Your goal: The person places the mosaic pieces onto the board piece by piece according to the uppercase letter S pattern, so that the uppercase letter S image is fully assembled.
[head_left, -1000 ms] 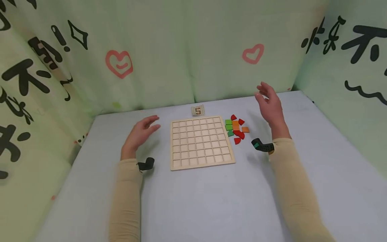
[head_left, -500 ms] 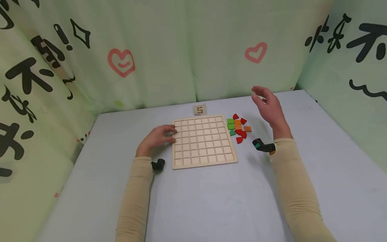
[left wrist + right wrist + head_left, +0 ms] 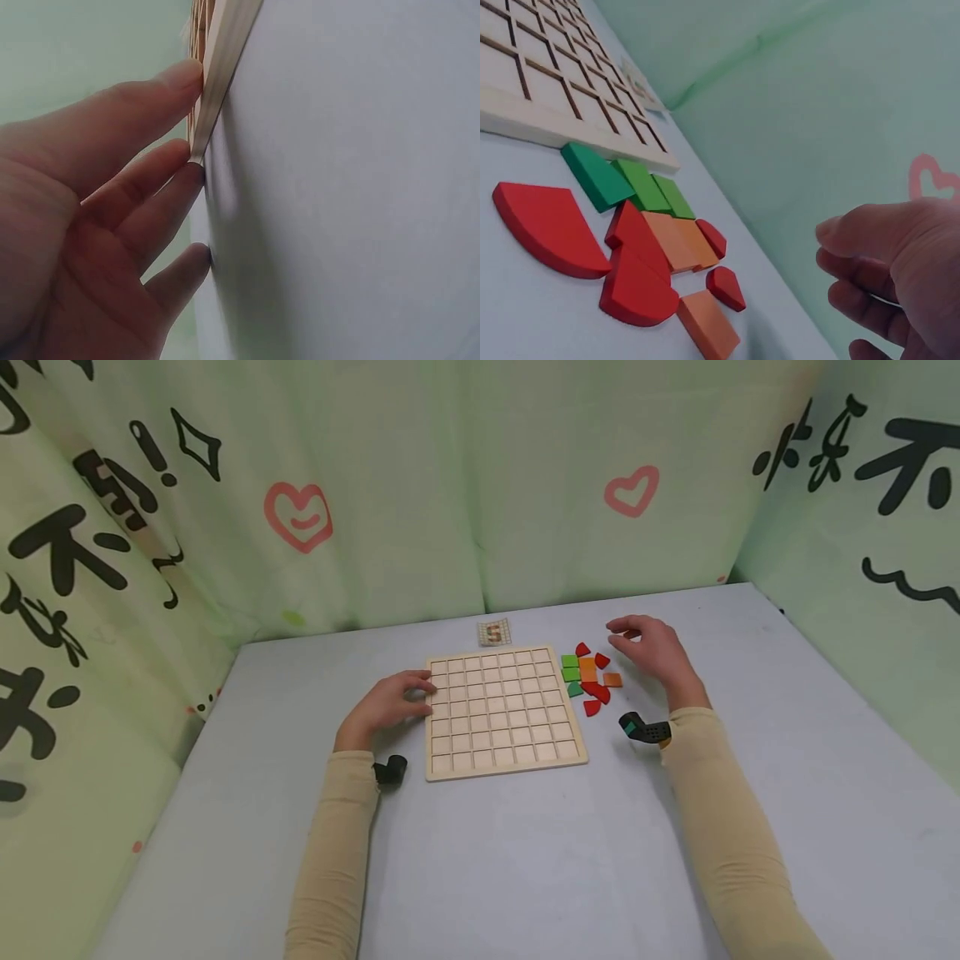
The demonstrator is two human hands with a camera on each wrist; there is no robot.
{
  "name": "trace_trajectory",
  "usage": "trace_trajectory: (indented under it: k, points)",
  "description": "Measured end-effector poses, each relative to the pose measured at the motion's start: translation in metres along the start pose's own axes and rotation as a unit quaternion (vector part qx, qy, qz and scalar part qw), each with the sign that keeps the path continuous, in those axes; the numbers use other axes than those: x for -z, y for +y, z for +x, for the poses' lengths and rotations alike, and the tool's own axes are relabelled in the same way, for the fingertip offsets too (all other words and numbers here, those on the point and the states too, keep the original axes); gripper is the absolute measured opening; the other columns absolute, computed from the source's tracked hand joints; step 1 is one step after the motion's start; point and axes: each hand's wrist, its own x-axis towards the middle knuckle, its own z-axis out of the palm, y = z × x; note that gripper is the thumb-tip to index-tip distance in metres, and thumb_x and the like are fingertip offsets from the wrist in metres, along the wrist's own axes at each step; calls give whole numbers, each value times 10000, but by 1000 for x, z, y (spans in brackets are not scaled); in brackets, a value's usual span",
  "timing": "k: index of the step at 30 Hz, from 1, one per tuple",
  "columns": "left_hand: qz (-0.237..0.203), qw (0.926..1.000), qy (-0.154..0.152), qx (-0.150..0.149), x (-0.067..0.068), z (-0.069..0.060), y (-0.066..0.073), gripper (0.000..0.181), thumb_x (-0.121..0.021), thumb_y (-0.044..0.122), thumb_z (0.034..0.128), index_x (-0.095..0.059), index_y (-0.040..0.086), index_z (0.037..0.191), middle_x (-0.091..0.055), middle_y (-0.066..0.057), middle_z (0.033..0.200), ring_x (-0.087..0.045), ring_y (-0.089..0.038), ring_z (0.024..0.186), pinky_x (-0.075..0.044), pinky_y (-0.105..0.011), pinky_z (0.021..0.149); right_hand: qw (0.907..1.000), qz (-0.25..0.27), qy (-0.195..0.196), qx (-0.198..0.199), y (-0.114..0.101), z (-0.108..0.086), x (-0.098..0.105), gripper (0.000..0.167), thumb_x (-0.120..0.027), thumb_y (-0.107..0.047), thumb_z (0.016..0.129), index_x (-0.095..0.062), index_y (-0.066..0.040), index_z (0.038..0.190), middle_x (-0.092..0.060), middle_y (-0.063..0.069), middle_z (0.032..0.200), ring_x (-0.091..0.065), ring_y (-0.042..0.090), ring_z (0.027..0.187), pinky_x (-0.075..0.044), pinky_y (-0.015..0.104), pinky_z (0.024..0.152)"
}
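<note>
A square wooden grid board (image 3: 501, 714) lies flat on the table. My left hand (image 3: 386, 706) touches its left edge; in the left wrist view the thumb and fingertips rest along the board's rim (image 3: 225, 56), fingers fairly straight. My right hand (image 3: 654, 650) hovers above the table, right of the loose blocks, holding nothing; its fingers bend loosely in the right wrist view. Beside the board's right edge lie red quarter-round blocks (image 3: 551, 229), light green squares (image 3: 570, 667), a darker green block (image 3: 598, 176) and orange blocks (image 3: 588, 670), some touching one another.
A small patterned card (image 3: 494, 632) lies behind the board near the table's back edge. White table (image 3: 480, 860) surrounds the board. A pale green curtain (image 3: 397, 493) with drawn hearts and black marks hangs behind and at both sides.
My left hand has moved right and now touches the board's left edge. My right hand has come down and slightly left, nearer the blocks. The blocks and board look unmoved.
</note>
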Motion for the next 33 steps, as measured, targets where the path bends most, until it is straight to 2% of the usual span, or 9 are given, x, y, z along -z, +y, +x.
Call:
trace_trajectory:
  k: [5, 10, 19, 33]
  points:
    - [-30, 9999, -32, 158, 0, 0, 2, 321, -716, 133, 877, -675, 30, 1178, -426, -67, 1515, -292, -276, 1439, -259, -414, 1164, 9974, -247, -651, -210, 4, 2, -4, 393, -563, -174, 969, -551, -10, 1326, -540, 224, 1283, -463, 384, 1158, -434, 533, 995]
    - [0, 9998, -13, 208, 0, 1, 2, 315, -715, 138, 880, -675, 37, 1175, -427, -54, 1515, -289, -264, 1442, -256, -406, 1166, 9938, -412, -991, -278, 10, 6, -8, 416, -582, -207, 965, -551, -11, 1330, -548, 228, 1277, -472, 382, 1162, -435, 533, 1001]
    - [65, 9999, -12, 98, 1, -1, 1, 320, -709, 135, 879, -669, 32, 1178, -436, -68, 1509, -307, -275, 1432, -271, -406, 1158, 9930, -442, -1065, -245, 10, 6, -14, 456, -606, -232, 957, -542, 18, 1332, -558, 241, 1261, -469, 386, 1160, -427, 543, 1006]
    - [51, 9997, 7, 240, -1, 1, 2, 315, -713, 130, 880, -670, 33, 1177, -424, -52, 1518, -290, -260, 1442, -253, -404, 1168, 9926, -703, -970, -196, 9, 4, -18, 440, -608, -236, 953, -567, 30, 1300, -585, 241, 1231, -487, 385, 1132, -416, 553, 1001]
